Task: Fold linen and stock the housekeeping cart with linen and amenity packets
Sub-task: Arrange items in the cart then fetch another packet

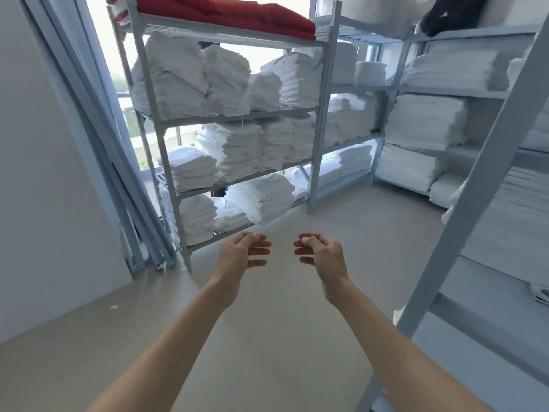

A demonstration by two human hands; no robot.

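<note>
Reaching out empty with fingers loosely curled, the left hand [244,254] and right hand [319,253] face soft, floppy folded white linen [260,197] at twelve o'clock, probably best scooped from beneath.

1. Left hand [244,251] and right hand [320,250] raised side by side, fingers loosely curled, holding nothing.
2. Grey shelving rack [322,93] ahead: stacked white linen [175,75]; red linen [237,11] on top.
</note>
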